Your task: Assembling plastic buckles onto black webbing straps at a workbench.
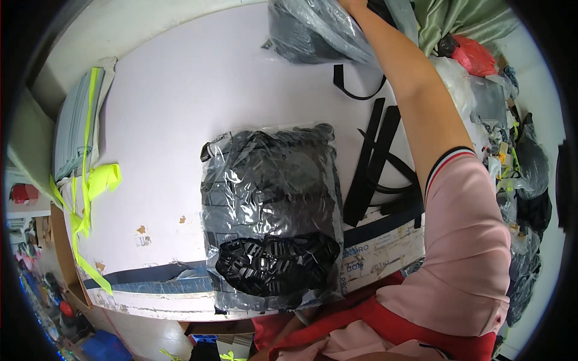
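Stretched across the right side, my right arm ends with my right hand at the top edge, against a grey plastic bag with dark contents. Its fingers are cut off, so I cannot see whether it grips the plastic. Close to me on the table lies a clear plastic bag, packed with folded black material and a bundle of black buckles. Below the table's near edge, only a shadowed bit of what seems to be my left hand shows; its fingers are hidden. Black webbing straps lie right of the packed bag.
The pale table has a worn, peeling near edge. At its left stands a stack of folded grey material with a neon-yellow strip hanging over. A red plastic bag and piled plastic-wrapped goods crowd the right.
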Tool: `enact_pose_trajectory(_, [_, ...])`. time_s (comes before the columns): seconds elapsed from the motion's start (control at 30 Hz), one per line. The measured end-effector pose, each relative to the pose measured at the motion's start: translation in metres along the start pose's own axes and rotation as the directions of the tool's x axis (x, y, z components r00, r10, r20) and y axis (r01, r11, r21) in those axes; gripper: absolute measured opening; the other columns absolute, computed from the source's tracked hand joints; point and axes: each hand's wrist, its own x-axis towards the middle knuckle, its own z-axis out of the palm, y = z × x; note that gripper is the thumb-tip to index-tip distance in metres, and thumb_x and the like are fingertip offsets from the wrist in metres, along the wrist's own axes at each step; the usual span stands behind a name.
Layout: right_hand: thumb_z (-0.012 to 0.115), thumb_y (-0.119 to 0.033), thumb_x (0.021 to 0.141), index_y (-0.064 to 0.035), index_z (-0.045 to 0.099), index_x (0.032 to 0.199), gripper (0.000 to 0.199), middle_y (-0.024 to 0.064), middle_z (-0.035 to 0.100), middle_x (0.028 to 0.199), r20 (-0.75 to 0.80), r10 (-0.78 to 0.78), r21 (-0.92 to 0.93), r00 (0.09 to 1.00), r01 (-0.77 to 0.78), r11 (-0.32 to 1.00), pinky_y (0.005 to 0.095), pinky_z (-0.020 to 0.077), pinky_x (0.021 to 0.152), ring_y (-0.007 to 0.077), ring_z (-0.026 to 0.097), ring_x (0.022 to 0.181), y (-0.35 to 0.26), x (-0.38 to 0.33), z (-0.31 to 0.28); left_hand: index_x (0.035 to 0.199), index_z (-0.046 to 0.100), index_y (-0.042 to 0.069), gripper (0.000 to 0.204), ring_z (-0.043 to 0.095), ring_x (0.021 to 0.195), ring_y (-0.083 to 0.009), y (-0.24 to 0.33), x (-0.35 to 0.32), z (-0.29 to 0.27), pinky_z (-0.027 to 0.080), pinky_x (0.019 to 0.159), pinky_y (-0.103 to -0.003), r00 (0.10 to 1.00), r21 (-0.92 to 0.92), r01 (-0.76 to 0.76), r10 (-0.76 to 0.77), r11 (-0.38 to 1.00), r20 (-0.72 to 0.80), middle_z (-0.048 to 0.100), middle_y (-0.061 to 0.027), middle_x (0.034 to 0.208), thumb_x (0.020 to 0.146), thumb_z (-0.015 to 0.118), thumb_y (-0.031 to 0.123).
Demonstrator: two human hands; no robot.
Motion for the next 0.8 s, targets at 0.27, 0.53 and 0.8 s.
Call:
enact_pose_trajectory(0.27, [0.07, -0.016, 0.067, -0.0106, 0.057, 0.118, 0.052, 0.0218, 0.064, 0.105, -0.149, 0.056, 0.097, 0.987, -0.041, 0.994, 0.0442, 0.048, 0.087, 0.0392, 0.061, 0.099, 0.01, 0.007, -0.073, 0.108, 0.059, 0.007, 0.03, 0.061, 0.071, -0.0159, 0.019, -0.011, 0.011, 0.05, 0.062, -0.029, 1.0, -0.051, 0.016, -0.015, 0.999, 0.011, 0.064, -0.0044, 0.093, 0.082, 0.071, 0.013])
enact_pose_trajectory(0.53, [0.07, -0.018, 0.067, -0.0048, 0.057, 0.119, 0.055, 0.023, 0.064, 0.106, -0.303, -0.174, 0.24, 0.937, 0.252, 0.937, 0.0394, 0.0466, 0.09, 0.038, 0.06, 0.102, -0.015, -0.005, -0.207, 0.108, 0.059, 0.007, 0.03, 0.061, 0.071, -0.0161, 0.025, -0.027, 0.032, 0.05, 0.062, -0.029, 0.994, -0.083, 0.088, -0.082, 0.993, 0.075, 0.064, -0.0045, 0.094, 0.082, 0.071, 0.013])
enact_pose_trajectory(0.8, [0.065, -0.008, 0.072, -0.0078, 0.057, 0.12, 0.049, 0.0185, 0.06, 0.117, -0.056, -0.543, 0.08, 0.838, 0.546, 0.834, 0.0388, 0.0468, 0.091, 0.0348, 0.058, 0.107, -0.005, -0.142, -0.277, 0.108, 0.059, 0.006, 0.021, 0.058, 0.069, -0.0139, 0.033, -0.065, 0.049, 0.044, 0.052, -0.026, 0.966, -0.184, 0.223, -0.191, 0.957, 0.176, 0.06, -0.0016, 0.087, 0.089, 0.063, 0.014])
